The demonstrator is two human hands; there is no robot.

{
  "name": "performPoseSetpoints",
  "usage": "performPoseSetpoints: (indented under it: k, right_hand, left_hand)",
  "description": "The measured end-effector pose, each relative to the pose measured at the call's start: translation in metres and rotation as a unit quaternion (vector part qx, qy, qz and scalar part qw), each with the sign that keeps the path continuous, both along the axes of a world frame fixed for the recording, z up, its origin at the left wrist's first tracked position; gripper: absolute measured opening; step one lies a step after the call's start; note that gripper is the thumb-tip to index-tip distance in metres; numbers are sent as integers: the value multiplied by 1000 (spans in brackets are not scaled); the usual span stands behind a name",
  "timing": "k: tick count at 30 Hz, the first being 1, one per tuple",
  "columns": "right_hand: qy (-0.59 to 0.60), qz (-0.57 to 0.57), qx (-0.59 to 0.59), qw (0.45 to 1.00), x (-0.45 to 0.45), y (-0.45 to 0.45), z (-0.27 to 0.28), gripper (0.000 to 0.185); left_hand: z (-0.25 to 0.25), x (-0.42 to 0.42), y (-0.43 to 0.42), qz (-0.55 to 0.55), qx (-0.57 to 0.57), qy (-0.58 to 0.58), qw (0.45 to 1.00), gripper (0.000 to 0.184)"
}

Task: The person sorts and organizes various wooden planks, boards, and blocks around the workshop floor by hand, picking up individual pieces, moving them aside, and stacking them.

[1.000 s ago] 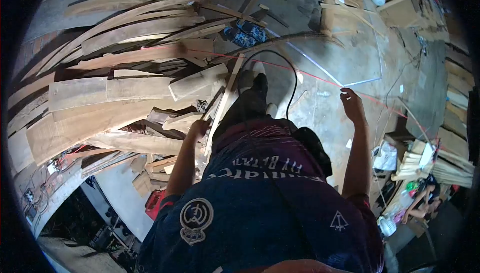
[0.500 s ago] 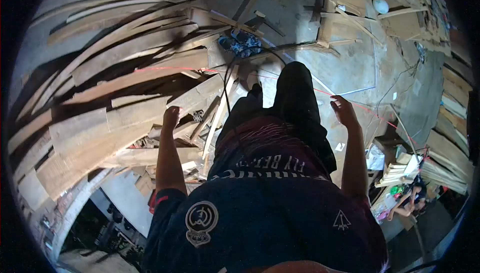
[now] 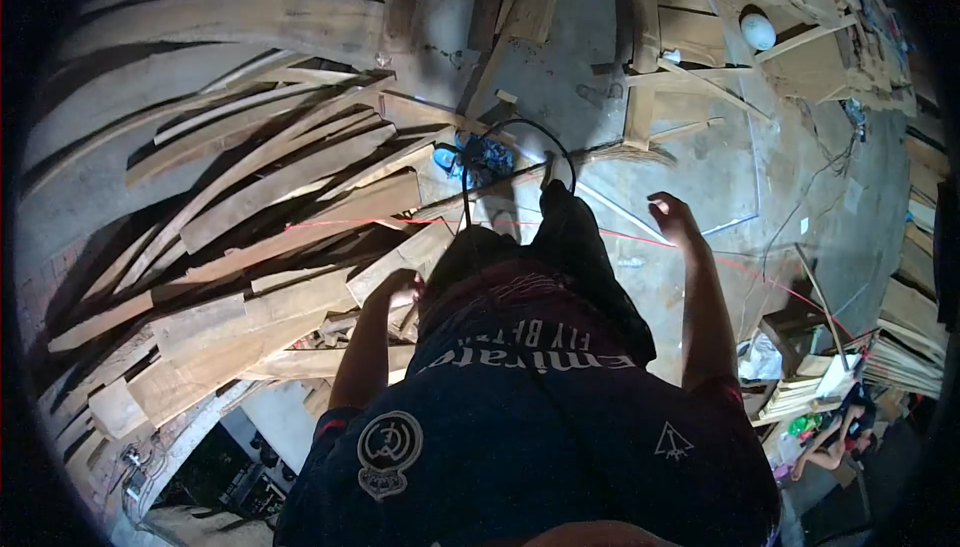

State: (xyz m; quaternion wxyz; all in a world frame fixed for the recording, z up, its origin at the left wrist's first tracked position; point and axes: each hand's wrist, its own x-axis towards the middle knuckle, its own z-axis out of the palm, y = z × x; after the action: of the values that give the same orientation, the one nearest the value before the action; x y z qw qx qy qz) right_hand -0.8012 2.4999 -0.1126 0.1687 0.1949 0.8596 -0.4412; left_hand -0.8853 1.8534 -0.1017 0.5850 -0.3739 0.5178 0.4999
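Your left hand (image 3: 402,288) and right hand (image 3: 676,219) hang loosely half-curled, both seemingly empty; the piled boards (image 3: 295,310) remain unheld.

The person's left hand (image 3: 402,289) hung beside the thigh, near a pile of boards (image 3: 288,187) spread along that side. The right hand (image 3: 675,219), its fingers loosely curled, hung over the concrete floor (image 3: 830,237). A red line (image 3: 640,238) crossed the scene and passed behind the right wrist. A black cable (image 3: 573,169) looped in front of the legs, near a blue-patterned item (image 3: 485,157). Farther off lay a white round object (image 3: 758,33); another person (image 3: 825,457) sat beyond stacked planks (image 3: 915,357).
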Motion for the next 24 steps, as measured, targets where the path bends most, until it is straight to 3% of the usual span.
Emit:
performPoseSetpoints:
  k: [1,2,4,5,6,7,8,9,10,11,12,13,14,15,17,18,19,21,24]
  right_hand:
    - [5,-6,27,1000,1,21,1,22]
    - [-8,-20,42,999,4,42,-5,22]
    - [-17,-30,54,998,11,92,-23,21]
    - [-49,-104,-24,993,21,119,-36,24]
    - [-81,-176,-106,975,27,134,-47,27]
    - [-113,-306,-145,934,29,143,-46,32]
    - [-52,-429,-225,873,42,147,-56,36]
    - [12,-510,-263,819,55,145,-59,38]
    - [-8,-582,-259,770,68,145,-78,40]
    - [-53,-586,-248,769,90,143,-102,40]
    - [-95,-588,-235,768,116,143,-135,41]
    - [-117,-557,-268,777,156,138,-181,42]
    - [-154,-557,-255,775,161,121,-170,42]
    - [-192,-556,-240,773,162,95,-152,42]
    - [-233,-540,-283,757,183,58,-140,43]
    - [-249,-551,-291,742,190,40,-133,40]
    - [-277,-554,-295,727,198,29,-134,38]
    - [-267,-570,-314,711,212,8,-127,42]
    - [-258,-583,-308,706,226,-10,-113,48]
  left_hand:
    - [13,-27,31,-35,35,54,997,10]
    - [34,-59,66,-145,87,192,967,6]
    - [86,-120,126,-320,88,497,802,9]
    - [133,-148,164,-305,1,415,857,10]
    - [142,-171,166,-417,-23,569,709,10]
    - [163,-197,174,-404,-25,579,707,8]
    - [190,-217,188,-430,-66,580,689,7]
    - [210,-235,199,-425,-79,565,702,8]
    - [228,-252,204,-434,-113,545,709,12]
    - [224,-267,207,-417,-35,654,630,18]
    - [246,-271,231,-426,-125,584,679,16]
    - [243,-282,235,-430,-122,570,690,14]
    - [239,-292,236,-431,-119,556,701,11]
    - [238,-288,255,-471,-148,573,654,9]
    - [222,-287,277,-521,-106,555,639,14]
    - [221,-285,297,-596,-117,537,585,18]
    - [204,-287,302,-609,-77,541,575,21]
    - [193,-280,328,-616,-109,494,604,21]
    - [170,-294,334,-641,-82,467,604,24]
